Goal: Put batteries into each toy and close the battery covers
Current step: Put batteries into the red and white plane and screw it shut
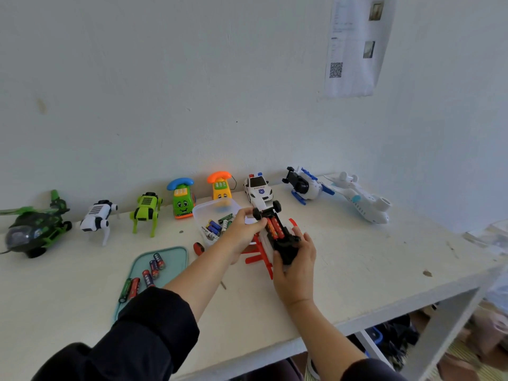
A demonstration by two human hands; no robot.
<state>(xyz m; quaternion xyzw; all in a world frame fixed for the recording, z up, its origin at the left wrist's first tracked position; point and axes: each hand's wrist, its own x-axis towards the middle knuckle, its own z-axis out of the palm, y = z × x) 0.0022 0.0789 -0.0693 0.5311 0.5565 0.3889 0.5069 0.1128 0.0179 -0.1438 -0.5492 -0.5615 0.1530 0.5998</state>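
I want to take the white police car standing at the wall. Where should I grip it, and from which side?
Grip the police car across its two long flanks, coming down from above. It stands upright on its wheels, nose toward the table's front edge, and its back is near the wall. The yellow phone toy stands close to one flank, so keep the fingers narrow there.

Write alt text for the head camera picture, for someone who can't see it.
Two hands hold an upturned toy over a white table, its open battery bay showing red batteries; the left hand presses at them, the right hand grips the toy. Other toys line the wall, and loose batteries lie on a green tray.
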